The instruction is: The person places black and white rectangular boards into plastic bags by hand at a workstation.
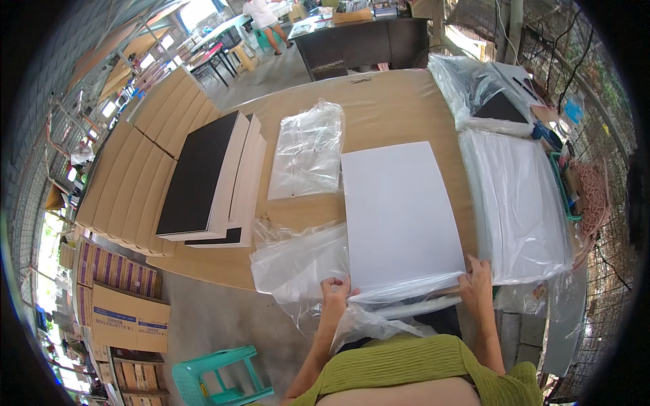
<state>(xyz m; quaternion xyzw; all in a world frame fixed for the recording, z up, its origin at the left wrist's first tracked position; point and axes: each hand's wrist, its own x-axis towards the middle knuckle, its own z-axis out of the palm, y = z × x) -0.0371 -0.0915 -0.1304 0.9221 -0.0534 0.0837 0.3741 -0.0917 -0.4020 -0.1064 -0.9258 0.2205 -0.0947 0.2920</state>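
A large white board (404,213) lies flat on the table in front of me. Clear plastic (413,289), which looks like a bag's open end, stretches across its near edge. At the near left corner my left hand (335,289) is closed, pinching the plastic and the board's edge. My right hand (477,279) grips the plastic at the near right corner, fingers bent. More loose clear plastic (305,260) spreads beside my left hand and hangs over the table's front edge. How far the plastic covers the board is hard to see.
Black-topped stacks of boards (200,172) stand at the left, beside brown wrapped packs (122,183). A folded plastic packet (308,152) lies at the middle, piled clear bags (518,206) at the right. A green stool (220,375) and cartons (128,318) are on the floor. Far off, a person (263,17) stands.
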